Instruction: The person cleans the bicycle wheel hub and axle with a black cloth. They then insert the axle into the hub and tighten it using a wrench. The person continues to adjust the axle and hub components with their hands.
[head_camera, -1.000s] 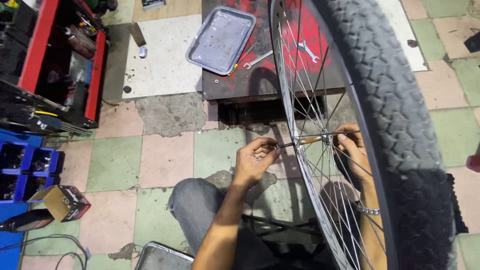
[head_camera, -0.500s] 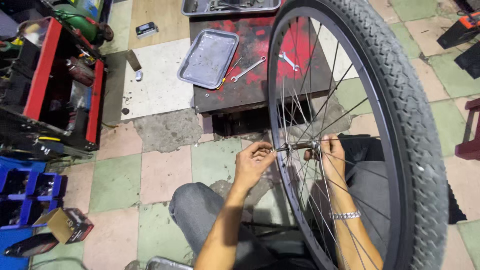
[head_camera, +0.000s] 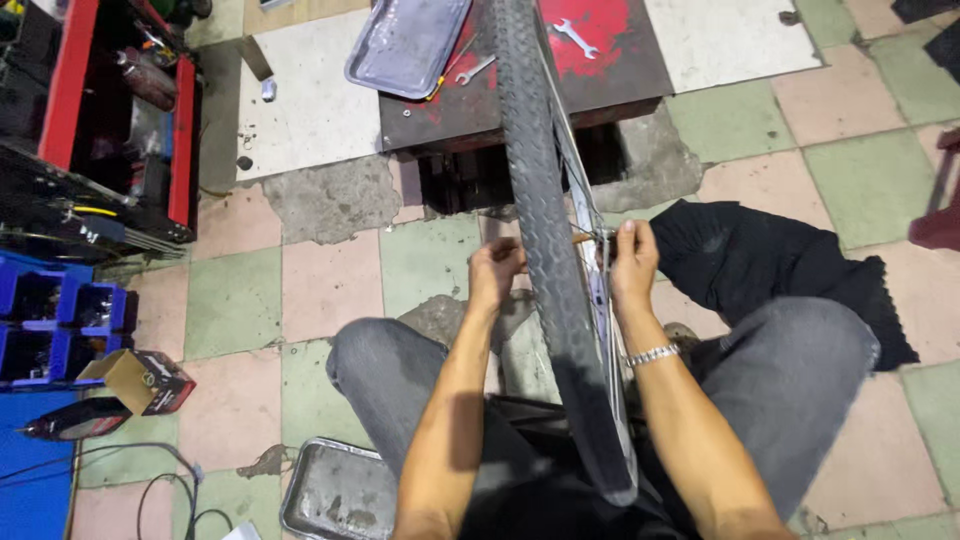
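Here, a small brown-and-dark cardboard box (head_camera: 140, 380) is seen on the floor at left, beside blue bins (head_camera: 50, 320) whose contents cannot be made out. A grey metal tray (head_camera: 405, 45) rests on the red-stained bench (head_camera: 600, 60) near a wrench (head_camera: 575, 37); a second, grimy tray (head_camera: 335, 495) is cut off below. The bicycle wheel (head_camera: 545, 250) is held upright between the knees. The axle is pinched by the left hand (head_camera: 495, 270) and the right hand (head_camera: 630, 262), partly hidden by the tyre.
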